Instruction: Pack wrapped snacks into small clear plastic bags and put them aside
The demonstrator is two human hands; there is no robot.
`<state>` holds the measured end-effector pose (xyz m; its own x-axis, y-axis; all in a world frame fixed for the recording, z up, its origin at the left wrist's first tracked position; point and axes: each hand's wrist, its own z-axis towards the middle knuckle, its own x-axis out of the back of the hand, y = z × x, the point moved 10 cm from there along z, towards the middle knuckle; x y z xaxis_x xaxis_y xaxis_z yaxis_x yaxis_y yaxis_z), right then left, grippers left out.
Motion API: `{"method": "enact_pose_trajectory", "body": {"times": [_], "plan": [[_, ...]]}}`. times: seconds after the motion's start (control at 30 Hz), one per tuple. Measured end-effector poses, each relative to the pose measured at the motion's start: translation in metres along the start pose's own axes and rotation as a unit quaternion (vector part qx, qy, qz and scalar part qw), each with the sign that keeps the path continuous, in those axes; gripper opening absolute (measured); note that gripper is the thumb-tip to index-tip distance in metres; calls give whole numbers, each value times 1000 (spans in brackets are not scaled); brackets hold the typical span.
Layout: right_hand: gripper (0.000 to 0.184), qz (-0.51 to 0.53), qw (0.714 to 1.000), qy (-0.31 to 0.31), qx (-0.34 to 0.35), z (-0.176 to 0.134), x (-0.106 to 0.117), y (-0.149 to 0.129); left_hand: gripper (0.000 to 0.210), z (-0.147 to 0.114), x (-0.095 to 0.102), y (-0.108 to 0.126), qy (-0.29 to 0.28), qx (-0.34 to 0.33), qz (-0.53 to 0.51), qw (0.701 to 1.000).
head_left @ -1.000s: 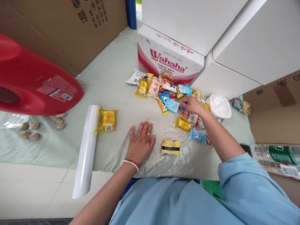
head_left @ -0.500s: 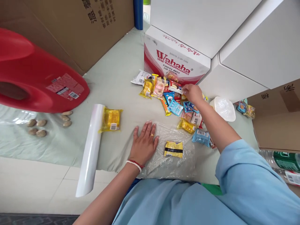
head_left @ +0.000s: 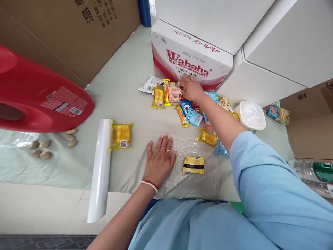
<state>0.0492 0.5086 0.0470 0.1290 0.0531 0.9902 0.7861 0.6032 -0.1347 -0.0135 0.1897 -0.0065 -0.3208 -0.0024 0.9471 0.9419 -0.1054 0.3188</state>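
Note:
My left hand [head_left: 160,158] lies flat with spread fingers on the cloth, at the left edge of a clear plastic sheet [head_left: 179,180]. A yellow snack packet with a black band [head_left: 194,165] rests on that sheet. Up in the pile of wrapped snacks, my right hand [head_left: 191,88] reaches down with bent fingers beside a pink-and-clear snack packet [head_left: 173,92]; its fingertips are partly hidden, so whether it grips one cannot be made out. Around it lie yellow packets [head_left: 158,97], a light blue packet [head_left: 194,117] and an orange bar [head_left: 181,115].
A white roll [head_left: 100,170] overhangs the front edge, with a yellow packet [head_left: 121,135] against it. A red jug [head_left: 44,93] and several stones [head_left: 45,144] stand left. A water carton [head_left: 192,59] backs the pile; a white bowl [head_left: 251,114] sits right.
My right hand has moved left across the pile, from the right of the red-and-white packet to beside the pink one. My left hand stays flat. The view has shifted slightly.

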Motion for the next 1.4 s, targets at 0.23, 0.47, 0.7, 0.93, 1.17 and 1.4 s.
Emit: {"method": "enact_pose_trajectory", "body": {"times": [0.23, 0.47, 0.7, 0.93, 1.17, 1.4], "plan": [[83, -8, 998, -42, -35, 26, -23, -8, 61, 0, -1, 1, -2, -3, 11, 1000], [40, -8, 997, 14, -70, 1, 10, -26, 62, 1, 2, 2, -3, 0, 3, 1000], [51, 208, 977, -31, 33, -185, 66, -51, 62, 1, 0, 1, -16, -2, -26, 1000], [44, 238, 954, -140, 114, -333, 1, -91, 63, 1, 0, 1, -9, 0, -26, 1000], [63, 192, 979, -74, 8, -330, 11, -106, 62, 0, 0, 3, 0, 0, -5, 1000], [62, 68, 987, -134, -60, -332, -25, -133, 61, 0, 1, 5, 8, 3, 5, 1000]]}}
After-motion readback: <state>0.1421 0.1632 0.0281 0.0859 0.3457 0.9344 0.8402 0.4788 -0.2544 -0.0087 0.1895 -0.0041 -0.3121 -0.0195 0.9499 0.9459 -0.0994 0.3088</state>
